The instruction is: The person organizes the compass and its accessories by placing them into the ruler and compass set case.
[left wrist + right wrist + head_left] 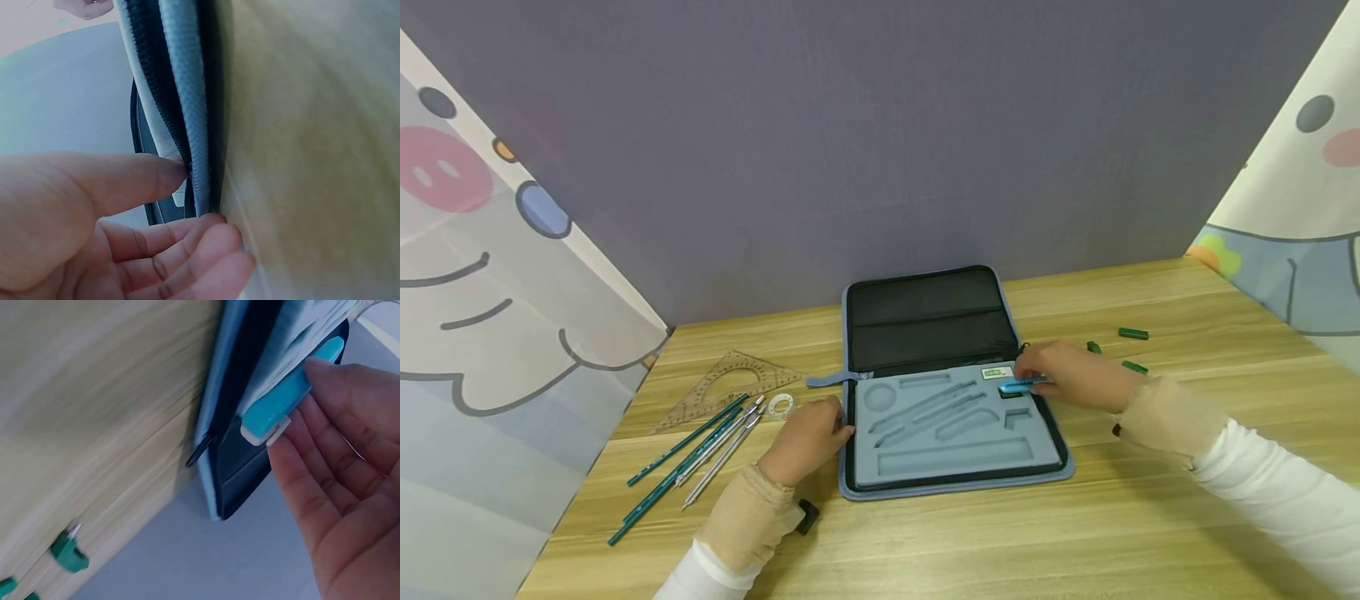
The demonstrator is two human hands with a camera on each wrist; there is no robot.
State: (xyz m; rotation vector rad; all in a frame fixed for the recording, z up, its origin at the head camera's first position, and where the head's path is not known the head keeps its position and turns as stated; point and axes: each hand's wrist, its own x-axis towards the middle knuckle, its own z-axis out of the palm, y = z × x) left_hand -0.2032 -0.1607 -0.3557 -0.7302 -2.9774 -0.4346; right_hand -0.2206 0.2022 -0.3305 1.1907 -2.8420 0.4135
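Note:
A blue-edged zip case (846,333) lies unfolded on the table, its black lid toward the wall. Its lower half holds a grey-blue foam insert (867,462) with shaped recesses. My left hand (805,442) grips the case's left edge, thumb on the zipper side in the left wrist view. Over the insert's upper right corner, my right hand (1071,375) pinches a small light-blue stick-shaped piece (281,403) with a white clip-like end. The piece is tilted close over a dark-bottomed recess. A green-and-white label (997,372) sits beside that recess.
Left of the case lie a clear set square (700,400), a small white ring (781,406), several dark green pencils (688,446) and silver compasses (722,458). Small green pieces (1132,333) are scattered to the right. A grey wall (925,150) rises behind the table.

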